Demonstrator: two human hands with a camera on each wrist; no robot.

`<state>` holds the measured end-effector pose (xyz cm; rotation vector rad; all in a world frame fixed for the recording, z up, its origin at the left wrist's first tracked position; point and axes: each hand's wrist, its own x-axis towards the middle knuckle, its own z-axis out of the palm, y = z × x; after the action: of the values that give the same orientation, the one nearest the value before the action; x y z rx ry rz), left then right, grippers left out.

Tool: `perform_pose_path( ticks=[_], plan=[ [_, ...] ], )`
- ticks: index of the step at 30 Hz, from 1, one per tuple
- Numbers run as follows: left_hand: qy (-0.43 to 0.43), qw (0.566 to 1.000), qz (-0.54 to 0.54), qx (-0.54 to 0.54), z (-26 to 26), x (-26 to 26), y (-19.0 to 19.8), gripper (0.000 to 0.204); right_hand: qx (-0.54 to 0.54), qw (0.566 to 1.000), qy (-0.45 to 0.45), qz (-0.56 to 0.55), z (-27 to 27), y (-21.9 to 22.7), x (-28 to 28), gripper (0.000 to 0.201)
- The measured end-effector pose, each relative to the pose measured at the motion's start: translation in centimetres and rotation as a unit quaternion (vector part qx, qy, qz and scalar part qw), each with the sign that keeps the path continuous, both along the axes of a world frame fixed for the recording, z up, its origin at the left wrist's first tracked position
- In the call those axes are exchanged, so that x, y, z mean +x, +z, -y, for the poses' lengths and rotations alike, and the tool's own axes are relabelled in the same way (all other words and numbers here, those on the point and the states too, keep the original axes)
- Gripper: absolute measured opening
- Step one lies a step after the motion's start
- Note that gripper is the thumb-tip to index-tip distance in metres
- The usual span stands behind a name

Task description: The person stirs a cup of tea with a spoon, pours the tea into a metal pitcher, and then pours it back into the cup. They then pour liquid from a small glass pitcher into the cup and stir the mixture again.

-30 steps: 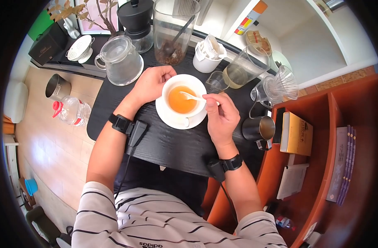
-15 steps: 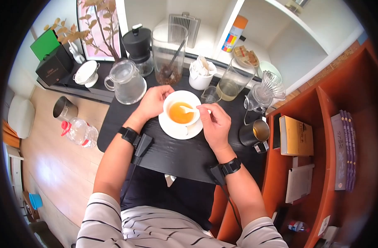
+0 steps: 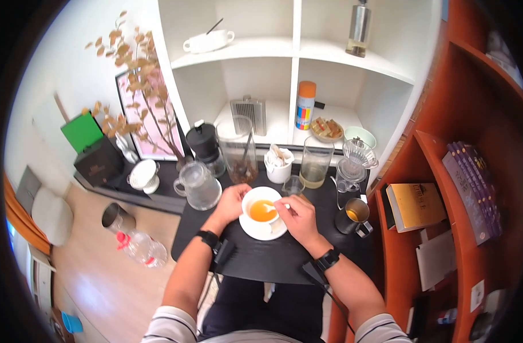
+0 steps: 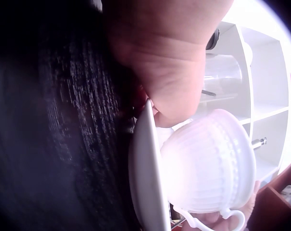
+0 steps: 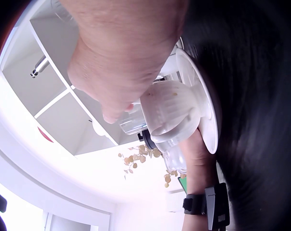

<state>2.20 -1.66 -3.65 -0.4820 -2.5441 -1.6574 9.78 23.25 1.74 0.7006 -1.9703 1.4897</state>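
A white fluted cup [image 4: 208,163] stands on a white saucer [image 3: 262,233] at the middle of the black table. Orange-amber liquid [image 3: 260,214] shows inside the cup. My left hand [image 3: 232,206] holds the saucer's far left rim, and in the left wrist view its fingers reach the saucer's edge beside the cup. With thumb and fingers, my right hand [image 3: 299,220] pinches the handle of a white spoon [image 3: 269,208], whose bowl end dips into the liquid. In the right wrist view the back of that hand hides the spoon.
Behind the cup stand a lidded glass pot [image 3: 199,186], a tall glass [image 3: 238,143], a white cup with a paper filter [image 3: 278,167] and a glass with pale liquid [image 3: 316,166]. A metal pitcher [image 3: 348,220] is at the right, near an orange-brown shelf [image 3: 407,148].
The head view has tilted up, so the table sits lower and more shelving shows. Both hands keep their hold on the saucer and the spoon, and the spoon stays in the cup.
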Motion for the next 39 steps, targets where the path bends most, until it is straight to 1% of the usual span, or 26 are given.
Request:
perform_pose_path(
  ticks=[1, 5, 7, 11, 17, 19, 26, 28, 31, 37, 39],
  plan=[
    [-0.003, 1.000, -0.001, -0.010, -0.1, 0.2, 0.4, 0.022, 0.003, 1.000, 0.007, 0.005, 0.0, -0.1, 0.0, 0.009],
    [-0.014, 1.000, -0.013, -0.021, 0.0, -0.4, -0.4, 0.024, 0.004, 1.000, 0.008, 0.013, -0.2, -0.1, 0.1, 0.010],
    [-0.007, 0.998, -0.019, -0.067, -0.1, -0.2, 0.4, 0.026, -0.001, 1.000, 0.003, 0.007, -0.3, -0.3, 0.0, 0.010],
    [-0.015, 0.996, -0.012, -0.087, -0.4, 0.3, 2.1, 0.027, 0.013, 1.000, 0.001, 0.010, -0.2, -0.5, 0.1, 0.012],
    [-0.033, 0.993, -0.012, -0.114, -0.8, 0.2, 3.1, 0.026, 0.010, 1.000, -0.010, 0.001, -0.4, -0.5, 0.3, 0.012],
    [-0.050, 0.991, -0.017, -0.122, -0.8, -0.2, 3.2, 0.026, 0.025, 0.999, -0.022, -0.005, -0.4, -0.6, 0.3, 0.012],
    [-0.071, 0.993, -0.001, -0.094, -0.6, -0.8, 3.0, 0.025, 0.030, 0.999, -0.021, -0.018, 0.3, -1.0, 0.3, 0.013],
    [-0.078, 0.991, -0.018, -0.111, -0.6, -0.9, 3.1, 0.024, 0.013, 0.999, -0.022, -0.020, 0.6, -1.0, 0.5, 0.012],
    [-0.088, 0.989, -0.033, -0.114, -0.9, -1.0, 3.6, 0.022, 0.034, 0.999, -0.016, -0.017, 0.3, -1.4, 0.4, 0.011],
    [-0.103, 0.991, -0.016, -0.085, -0.7, -2.0, 2.2, 0.019, 0.034, 0.999, -0.016, -0.021, 0.2, -1.1, 0.6, 0.011],
    [-0.108, 0.991, -0.011, -0.083, -0.6, -2.0, 2.3, 0.019, 0.025, 1.000, -0.013, 0.004, 0.0, -1.0, 0.7, 0.011]
  ],
)
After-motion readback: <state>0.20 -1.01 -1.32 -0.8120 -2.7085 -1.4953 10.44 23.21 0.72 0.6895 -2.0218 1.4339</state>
